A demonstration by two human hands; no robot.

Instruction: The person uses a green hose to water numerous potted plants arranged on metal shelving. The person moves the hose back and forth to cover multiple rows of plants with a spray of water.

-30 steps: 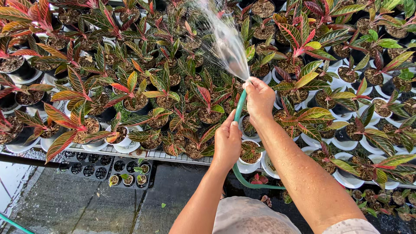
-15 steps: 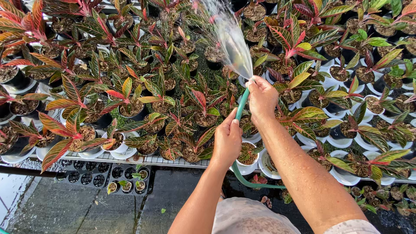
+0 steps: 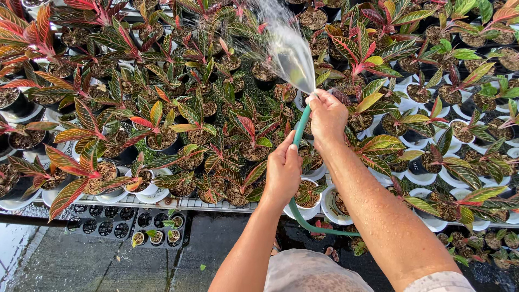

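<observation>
While both forearms reach up from six o'clock, the left hand [image 3: 282, 172] is closed around a thin green rubber hose [image 3: 299, 135] at the centre of the view. Just beyond, toward one o'clock, the right hand [image 3: 326, 115] grips the hose's end, fingers pinched over the outlet. A fan-shaped spray of water [image 3: 286, 46] shoots toward twelve o'clock over rows of red-and-green leafed potted plants [image 3: 162, 130]. At eight o'clock, a black plastic seedling tray [image 3: 127, 223] sits on wet concrete.

Plant nursery: benches of potted plants [image 3: 162, 135]
</observation>
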